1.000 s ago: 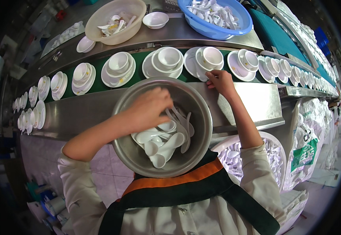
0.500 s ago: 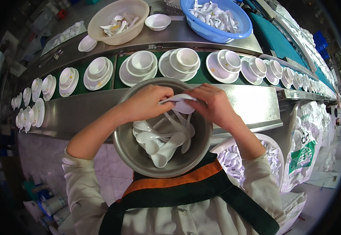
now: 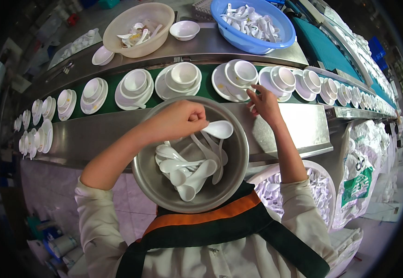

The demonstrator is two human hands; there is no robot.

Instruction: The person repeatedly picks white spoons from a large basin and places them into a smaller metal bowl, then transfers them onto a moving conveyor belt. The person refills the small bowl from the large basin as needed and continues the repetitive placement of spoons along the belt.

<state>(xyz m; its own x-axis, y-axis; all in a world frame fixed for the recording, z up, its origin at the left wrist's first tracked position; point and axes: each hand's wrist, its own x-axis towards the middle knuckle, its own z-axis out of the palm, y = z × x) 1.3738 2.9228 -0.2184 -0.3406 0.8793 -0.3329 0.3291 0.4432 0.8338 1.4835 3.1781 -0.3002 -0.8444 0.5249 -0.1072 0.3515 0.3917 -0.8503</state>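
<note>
My left hand is closed on the handle of a white spoon, whose bowl end points right. Below it is a round steel basin in front of my body. Several white spoons lie in a loose heap inside. My right hand reaches over the conveyor's near edge with fingers apart. Its fingertips are by the right rim of a white plate that carries a bowl and a cup; whether they touch it I cannot tell.
Stacked dish sets line the green belt on both sides. Beyond it stand a cream basin and a blue basin with spoons, and a small white bowl. A tub full of spoons sits by my right arm.
My right hand has left the spoon and moved away to the right, toward the plates. The dish sets on the belt have shifted left. My left hand still holds the spoon.
</note>
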